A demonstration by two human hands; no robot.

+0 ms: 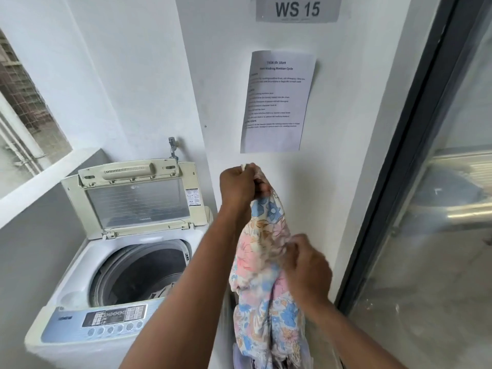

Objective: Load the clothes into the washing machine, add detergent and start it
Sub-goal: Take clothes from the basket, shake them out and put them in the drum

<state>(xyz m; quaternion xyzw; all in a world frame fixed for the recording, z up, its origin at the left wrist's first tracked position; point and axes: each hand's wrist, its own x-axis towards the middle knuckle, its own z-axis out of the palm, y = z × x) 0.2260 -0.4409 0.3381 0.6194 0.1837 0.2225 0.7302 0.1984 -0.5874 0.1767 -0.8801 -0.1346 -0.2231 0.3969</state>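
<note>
A flowered cloth (262, 265) is held up beside the washing machine (111, 265), pinched at its top by the left hand (237, 185), gathered lower by the right hand (306, 265); it should be bunched before being dropped into the open drum (141, 272)

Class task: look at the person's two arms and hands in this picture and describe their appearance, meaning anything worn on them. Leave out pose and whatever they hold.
Both forearms are bare as far as the frame shows: no sleeves, gloves or watch visible. The left hand and right hand show no rings from this angle, though the fingers are partly hidden by fabric.
</note>
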